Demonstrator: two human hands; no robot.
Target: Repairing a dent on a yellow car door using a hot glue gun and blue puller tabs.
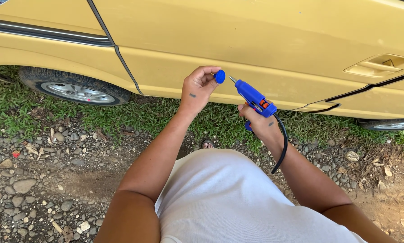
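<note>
My left hand (198, 88) pinches a small round blue tab (220, 76) between thumb and fingers, held up in front of the yellow car door (238, 40). My right hand (261, 122) grips a blue glue gun (252, 96) with an orange switch. Its metal nozzle points up and left, a short gap from the blue tab. A black cord (283, 144) runs from the gun's handle down past my right wrist.
The yellow car's side fills the top, with a recessed door handle (381, 65) at right and a wheel (76, 90) at left. Grass lies under the car. Gravel and dirt (40, 180) cover the ground. A sandalled foot (207, 144) shows below.
</note>
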